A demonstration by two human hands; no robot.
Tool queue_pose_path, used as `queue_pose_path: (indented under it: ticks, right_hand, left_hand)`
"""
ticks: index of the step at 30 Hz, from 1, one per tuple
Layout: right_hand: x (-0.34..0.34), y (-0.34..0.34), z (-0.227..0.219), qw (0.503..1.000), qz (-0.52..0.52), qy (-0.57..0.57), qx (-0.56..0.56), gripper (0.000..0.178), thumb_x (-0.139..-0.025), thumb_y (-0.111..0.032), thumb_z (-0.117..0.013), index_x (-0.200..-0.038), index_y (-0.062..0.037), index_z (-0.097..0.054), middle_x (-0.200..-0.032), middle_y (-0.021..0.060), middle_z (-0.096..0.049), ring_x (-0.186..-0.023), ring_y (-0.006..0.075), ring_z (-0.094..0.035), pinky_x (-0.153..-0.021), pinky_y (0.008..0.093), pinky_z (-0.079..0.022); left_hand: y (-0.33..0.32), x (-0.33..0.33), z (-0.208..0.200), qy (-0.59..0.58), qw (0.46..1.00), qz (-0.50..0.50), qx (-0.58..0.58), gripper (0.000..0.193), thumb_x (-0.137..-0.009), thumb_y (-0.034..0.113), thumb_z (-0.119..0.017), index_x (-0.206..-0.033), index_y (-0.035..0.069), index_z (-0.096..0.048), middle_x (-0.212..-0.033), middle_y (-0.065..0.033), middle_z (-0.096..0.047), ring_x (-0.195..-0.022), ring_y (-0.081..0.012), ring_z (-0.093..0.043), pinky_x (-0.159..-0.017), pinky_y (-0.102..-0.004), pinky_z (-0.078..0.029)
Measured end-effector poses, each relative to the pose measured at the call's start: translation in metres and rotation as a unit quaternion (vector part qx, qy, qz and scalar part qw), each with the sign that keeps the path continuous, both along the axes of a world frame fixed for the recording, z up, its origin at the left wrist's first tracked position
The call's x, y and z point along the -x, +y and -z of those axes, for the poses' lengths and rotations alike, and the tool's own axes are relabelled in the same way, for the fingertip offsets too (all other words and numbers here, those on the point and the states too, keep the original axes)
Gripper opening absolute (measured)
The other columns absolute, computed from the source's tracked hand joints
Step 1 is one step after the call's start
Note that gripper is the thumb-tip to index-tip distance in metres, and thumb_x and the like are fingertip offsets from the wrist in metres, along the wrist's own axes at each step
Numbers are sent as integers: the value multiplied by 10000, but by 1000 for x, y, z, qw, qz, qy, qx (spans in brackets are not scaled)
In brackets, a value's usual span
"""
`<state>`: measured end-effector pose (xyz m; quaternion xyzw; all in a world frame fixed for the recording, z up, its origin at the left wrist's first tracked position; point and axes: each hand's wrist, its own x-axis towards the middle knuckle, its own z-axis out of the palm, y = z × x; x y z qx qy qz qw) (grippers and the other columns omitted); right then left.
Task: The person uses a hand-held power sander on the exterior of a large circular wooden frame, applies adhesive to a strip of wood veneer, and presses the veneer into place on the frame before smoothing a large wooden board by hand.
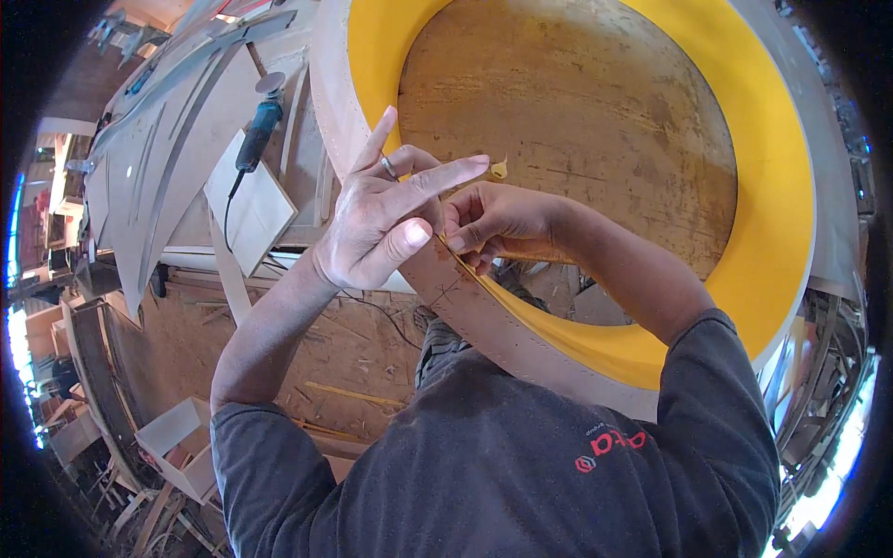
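A large ring with a pale, speckled rim and a smooth yellow inner lining stands in front of me. At its near left rim, my left hand hovers with the fingers spread, a ring on one of them. Just to its right, my right hand is closed, fingertips pinched at the lining's upper edge. What they grip, if anything, is hidden. A small curled yellow scrap shows beyond my left index fingertip. Brown marks dot the rim below my hands.
A teal power tool with a round disc lies at the left, its cable trailing down over a pale board. Thin sheets cover the bench. Below are an open white box and wood offcuts on the floor.
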<state>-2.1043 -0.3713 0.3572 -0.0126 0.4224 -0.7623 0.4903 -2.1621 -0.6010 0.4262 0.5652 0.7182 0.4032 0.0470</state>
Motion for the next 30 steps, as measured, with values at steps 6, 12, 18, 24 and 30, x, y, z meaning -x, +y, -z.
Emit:
queue_pose_path:
  ticks: [6, 12, 18, 24, 30]
  right_hand:
    - [0, 1, 3, 1000, -1, -3, 4, 224, -891, -223, -839, -917, -78, -671, -866, 45, -731, -735, 153, -726, -674, 317, -622]
    - [-2, 0, -1, 1000, 7, -4, -1, 201, -904, -216, -825, -934, -86, -675, -848, 34, -727, -732, 145, -723, -672, 309, -624]
    - [-2, 1, 3, 1000, 6, -5, 1, 195, -907, -209, -821, -935, -84, -675, -852, 42, -729, -733, 145, -723, -669, 307, -626]
    - [-2, -1, 1, 1000, 7, -3, 3, 199, -902, -213, -827, -922, -89, -673, -849, 43, -729, -720, 141, -719, -663, 302, -624]
    - [-2, 1, 6, 1000, 8, -9, 28, 200, -898, -206, -830, -912, -91, -667, -873, 47, -740, -707, 129, -713, -638, 287, -610]
  left_hand:
    - [1, 2, 1, -1, 1000, 4, 1, 859, -1069, 623, -221, -1382, -88, -586, -1163, -163, -752, -1017, -299, -708, -1281, -566, 19]
    - [3, 1, 3, 18, 999, 4, -41, 679, -1075, 439, -322, -1434, -82, -568, -672, -63, -615, -974, -310, -720, -1293, -523, 4]
    - [4, 0, 5, 26, 998, 1, -61, 683, -1076, 447, -319, -1450, -73, -555, -620, -51, -566, -967, -307, -720, -1294, -525, 4]
    - [4, -2, 3, 13, 998, -6, -53, 693, -1072, 465, -328, -1452, -70, -553, -610, -38, -561, -981, -300, -713, -1298, -515, -1]
    - [4, -1, 1, 8, 999, -7, -32, 701, -1067, 478, -334, -1471, -58, -538, -595, -36, -554, -986, -296, -710, -1299, -515, -7]
